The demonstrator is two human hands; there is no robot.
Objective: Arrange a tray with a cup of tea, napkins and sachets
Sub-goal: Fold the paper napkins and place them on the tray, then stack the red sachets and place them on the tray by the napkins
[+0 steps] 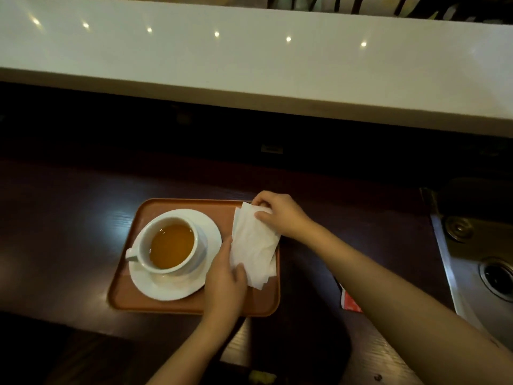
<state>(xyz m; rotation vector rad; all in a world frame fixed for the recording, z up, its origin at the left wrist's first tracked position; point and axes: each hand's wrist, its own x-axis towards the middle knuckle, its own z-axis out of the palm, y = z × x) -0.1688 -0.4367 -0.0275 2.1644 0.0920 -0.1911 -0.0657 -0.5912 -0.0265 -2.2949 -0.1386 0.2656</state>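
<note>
Both hands grip the white napkins (254, 245) at the orange tray's (155, 305) three o'clock side: left hand (224, 284) pinching the near end, right hand (280, 216) the far; teacup (169, 245) at nine o'clock.

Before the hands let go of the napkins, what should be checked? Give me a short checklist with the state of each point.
1. Napkins fully inside the tray: not ok, they overlap its right rim.
2. Both hands on the napkins, left hand near end, right hand far end: ok.
3. Cup upright on saucer: ok.
4. Tea not spilled: ok.
5. Sachets on tray: not ok, none seen there.
6. Red packet under the right arm is a sachet: cannot tell.
</note>
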